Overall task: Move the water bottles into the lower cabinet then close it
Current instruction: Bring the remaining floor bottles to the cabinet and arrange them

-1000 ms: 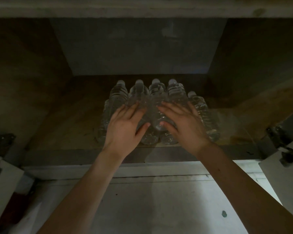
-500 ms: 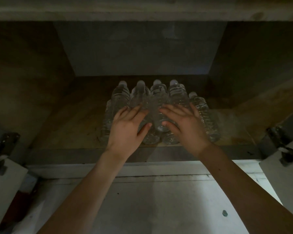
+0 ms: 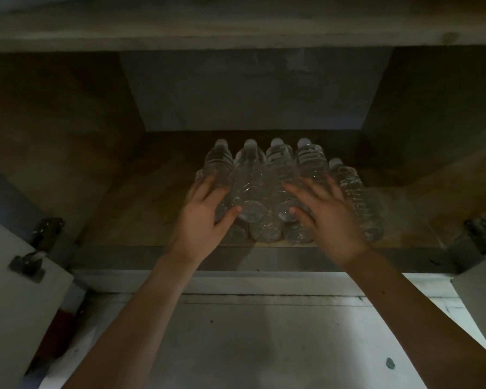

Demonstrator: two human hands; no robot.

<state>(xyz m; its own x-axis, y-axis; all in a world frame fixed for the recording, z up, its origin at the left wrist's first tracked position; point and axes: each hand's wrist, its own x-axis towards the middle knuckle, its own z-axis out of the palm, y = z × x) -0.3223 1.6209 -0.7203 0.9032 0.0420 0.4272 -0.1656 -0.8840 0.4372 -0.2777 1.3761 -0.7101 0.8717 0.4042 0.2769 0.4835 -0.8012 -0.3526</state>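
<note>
Lying spread-fingered on the stacked water bottles, left hand and right hand sit between open doors.

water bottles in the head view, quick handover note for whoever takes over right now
Left hand: open, lying on the left side of the stack.
Right hand: open, fingers spread on the right side, blurred.
Water bottles: on their sides in two layers on the cabinet floor, caps toward the back.
Done: the bottles in view are inside.
Left: draw both hands out, then shut the left door and right door, both open.
</note>
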